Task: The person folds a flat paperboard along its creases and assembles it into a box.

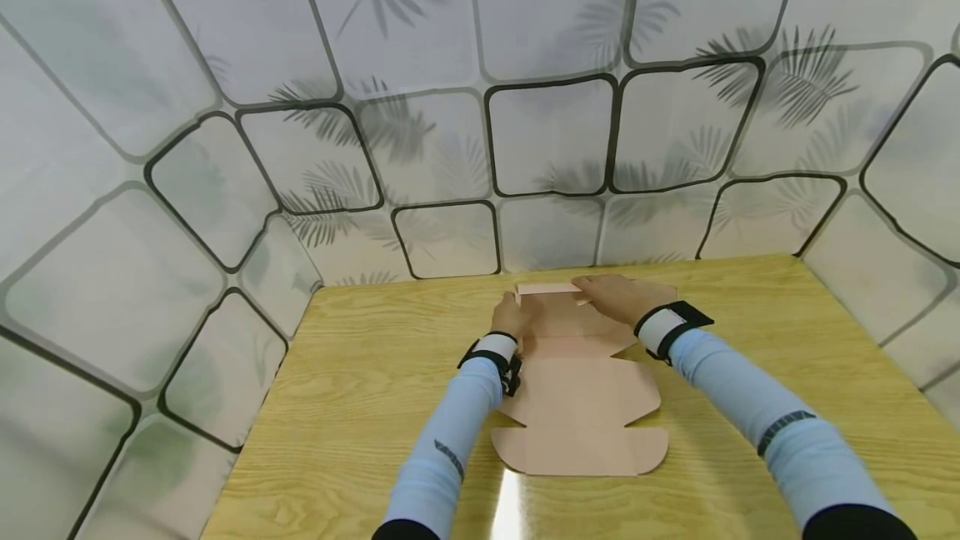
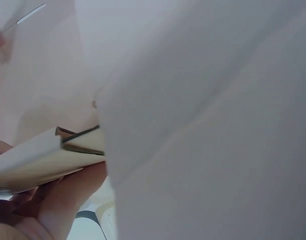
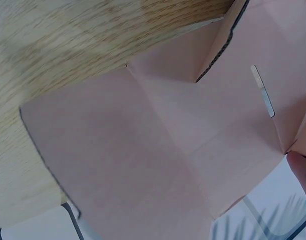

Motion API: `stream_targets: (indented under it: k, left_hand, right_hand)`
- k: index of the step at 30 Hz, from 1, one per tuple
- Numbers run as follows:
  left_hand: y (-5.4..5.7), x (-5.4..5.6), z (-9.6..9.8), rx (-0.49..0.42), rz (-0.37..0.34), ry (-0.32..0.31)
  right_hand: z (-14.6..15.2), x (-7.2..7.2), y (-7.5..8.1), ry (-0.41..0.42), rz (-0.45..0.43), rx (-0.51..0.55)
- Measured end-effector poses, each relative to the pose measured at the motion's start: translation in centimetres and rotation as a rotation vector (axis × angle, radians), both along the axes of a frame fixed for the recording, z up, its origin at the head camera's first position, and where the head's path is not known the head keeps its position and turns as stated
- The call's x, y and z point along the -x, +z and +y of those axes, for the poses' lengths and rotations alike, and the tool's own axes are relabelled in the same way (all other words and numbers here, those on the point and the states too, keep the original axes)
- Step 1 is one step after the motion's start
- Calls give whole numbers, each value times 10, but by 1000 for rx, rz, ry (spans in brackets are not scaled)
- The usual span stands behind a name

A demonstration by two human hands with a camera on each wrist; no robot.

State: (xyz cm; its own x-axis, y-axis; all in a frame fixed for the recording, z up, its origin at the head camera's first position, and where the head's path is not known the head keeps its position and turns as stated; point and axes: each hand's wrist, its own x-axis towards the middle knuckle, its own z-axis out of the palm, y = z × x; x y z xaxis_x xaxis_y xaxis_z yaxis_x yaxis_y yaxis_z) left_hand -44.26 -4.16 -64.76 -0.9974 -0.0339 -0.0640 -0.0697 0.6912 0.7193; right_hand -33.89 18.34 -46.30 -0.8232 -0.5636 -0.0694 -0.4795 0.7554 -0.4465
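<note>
A flat, die-cut cardboard box (image 1: 577,394) lies unfolded, its plain brown inside facing up. At its far left corner my left hand (image 1: 510,317) grips the folded edge; the left wrist view has the fingers (image 2: 67,200) under a doubled flap (image 2: 37,155). My right hand (image 1: 618,298) holds the far edge strip (image 1: 551,289) from the right, and its thumb (image 3: 302,175) shows at the fold in the right wrist view. A side flap (image 3: 225,42) stands raised there, near a narrow slot (image 3: 263,92). A wide side panel covers most of the left wrist view.
The box is on a wood-grain table (image 1: 360,407). Behind and at both sides hangs a pale covering (image 1: 551,140) with dark rounded outlines and leaf prints, meeting the table's far edge just beyond the hands.
</note>
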Motion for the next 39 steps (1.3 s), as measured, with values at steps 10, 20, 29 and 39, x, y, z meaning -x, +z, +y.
stream_targets:
  k: [10, 20, 29, 39]
  left_hand:
    - [15, -12, -1, 47, 59, -15]
    - [103, -71, 1, -27, -45, -18]
    - [59, -43, -6, -11, 0, -56]
    - [32, -35, -1, 9, 73, -46]
  right_hand:
    - [-9, -6, 9, 90, 446, -154]
    - [-9, -3, 8, 128, 502, -156]
    - [-5, -13, 15, 130, 335, -185]
    - [16, -72, 1, -83, 609, -137]
